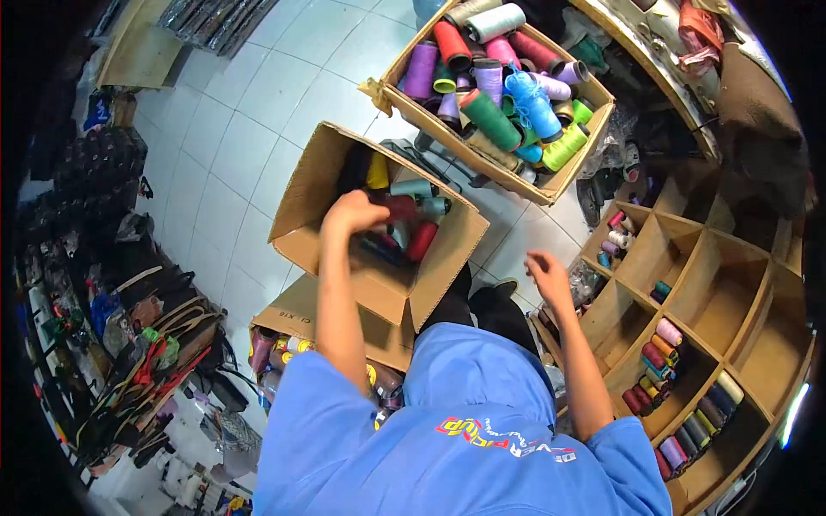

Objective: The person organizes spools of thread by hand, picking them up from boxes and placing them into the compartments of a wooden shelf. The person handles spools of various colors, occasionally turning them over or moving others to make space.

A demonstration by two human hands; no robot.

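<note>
Inside an open cardboard box (297, 193), my left hand (353, 212) has its fingers closed at the end of a dark red thread spool (397, 207). Around that spool lie a yellow spool (378, 171), pale teal spools (414, 188) and a red spool (421, 241). My right hand (547, 277) is empty, in the air right of the box, with its fingers loosely bent and apart. It is near the left edge of a wooden compartment shelf (680, 292).
A second cardboard box (430, 129) full of colourful spools stands behind. Another box of spools (280, 348) is at the lower left. The shelf holds rows of spools (658, 365). Bags and straps (155, 344) pile up on the left, beside the tiled floor (224, 155).
</note>
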